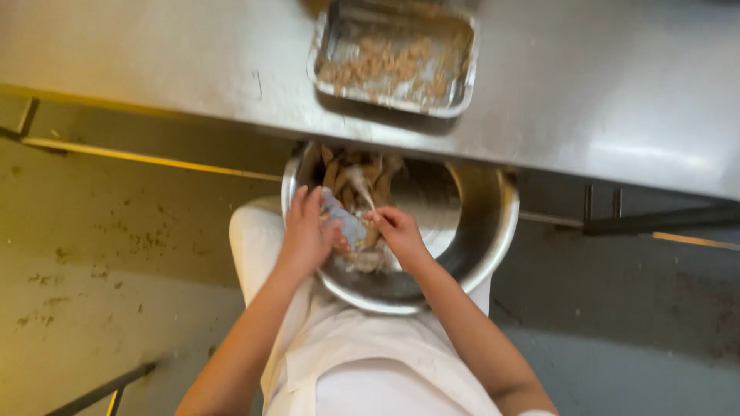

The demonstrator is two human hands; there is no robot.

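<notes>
a long steel table (617, 100) crosses the top of the view. on it, toward the middle, sits a rectangular metal tray (455, 92) with brownish crumbs scattered inside. below the table's near edge lies a stained, speckled floor (100, 254), with yellow-edged rails (146, 158) running under the table.

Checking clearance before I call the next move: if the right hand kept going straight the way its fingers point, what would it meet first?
Probably the fish held by the left hand; the right hand already pinches something pale over the metal bowl. Blur hides depth.
</notes>
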